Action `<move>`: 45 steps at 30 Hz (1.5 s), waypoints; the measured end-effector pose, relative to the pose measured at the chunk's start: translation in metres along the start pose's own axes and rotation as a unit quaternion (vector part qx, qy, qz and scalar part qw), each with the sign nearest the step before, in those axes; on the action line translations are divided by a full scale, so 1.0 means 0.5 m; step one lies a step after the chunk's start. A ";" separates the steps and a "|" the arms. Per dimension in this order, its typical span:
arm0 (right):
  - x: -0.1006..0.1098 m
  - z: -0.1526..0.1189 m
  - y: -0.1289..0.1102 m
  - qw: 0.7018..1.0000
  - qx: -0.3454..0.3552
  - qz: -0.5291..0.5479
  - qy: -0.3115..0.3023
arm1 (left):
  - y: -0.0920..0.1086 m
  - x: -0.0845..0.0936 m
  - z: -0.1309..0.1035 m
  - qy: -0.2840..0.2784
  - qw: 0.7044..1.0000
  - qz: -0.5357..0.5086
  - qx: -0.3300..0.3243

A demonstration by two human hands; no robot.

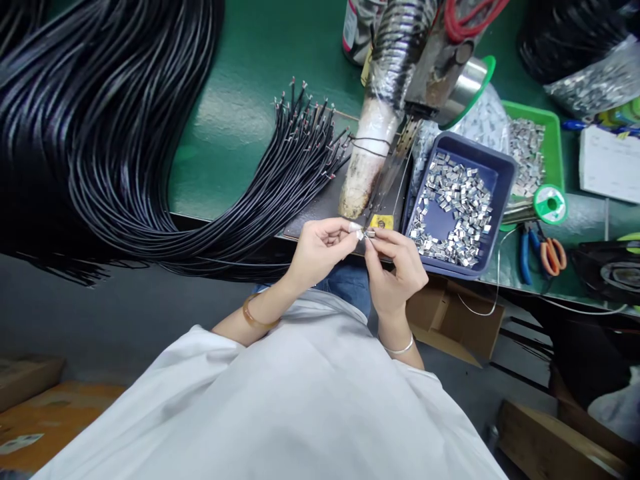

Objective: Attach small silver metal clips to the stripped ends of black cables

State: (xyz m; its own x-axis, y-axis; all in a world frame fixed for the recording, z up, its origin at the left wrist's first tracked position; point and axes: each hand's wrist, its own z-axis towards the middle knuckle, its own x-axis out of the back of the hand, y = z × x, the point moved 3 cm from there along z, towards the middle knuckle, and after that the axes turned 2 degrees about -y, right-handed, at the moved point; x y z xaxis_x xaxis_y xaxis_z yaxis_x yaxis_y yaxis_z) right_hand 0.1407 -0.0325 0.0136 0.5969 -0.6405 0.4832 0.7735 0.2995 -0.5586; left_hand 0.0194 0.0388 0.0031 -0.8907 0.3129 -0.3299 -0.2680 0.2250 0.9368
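My left hand (323, 253) is closed in a pinch at the table's front edge, a white wrap on one fingertip. Whatever lies between its fingers is too small to make out. Facing it, the fingers of my right hand (400, 267) pinch a small silvery metal connector (371, 234). Both sets of fingertips nearly meet, just below the tip of a soldering iron-like tool (395, 167). To the right of my hands, a dark blue tray (500, 170) holds many similar metal pieces (465, 207). Black cables (280, 193) with stripped ends lie to the left.
A wrapped flexible duct (373, 133) hangs close above my hands. Behind the blue tray are a solder wire spool (467, 90) and a green tray (555, 133) of metal parts. Pliers (526, 257), orange-handled cutters (553, 257) and another spool (550, 204) lie right. A cardboard box (450, 320) sits below.
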 end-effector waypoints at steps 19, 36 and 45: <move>0.036 -0.004 0.019 0.992 -0.096 0.079 -0.022 | -0.018 -0.003 -0.020 -0.079 0.996 0.042 0.006; 0.120 0.092 0.164 0.956 -0.193 -0.204 -0.086 | 0.070 0.112 -0.018 0.105 0.809 0.520 -0.255; 0.077 0.124 0.185 0.948 -0.187 -0.204 -0.160 | 0.031 0.121 0.009 0.104 0.875 0.417 -0.222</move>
State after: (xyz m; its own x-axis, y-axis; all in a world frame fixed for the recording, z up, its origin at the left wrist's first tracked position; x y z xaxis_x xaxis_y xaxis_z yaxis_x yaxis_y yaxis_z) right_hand 0.2487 0.0145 0.0224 0.3446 -0.3839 0.8567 0.8601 -0.2365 -0.4519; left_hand -0.0370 0.0653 -0.0029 -0.8800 0.0125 0.4747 0.4316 -0.3959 0.8105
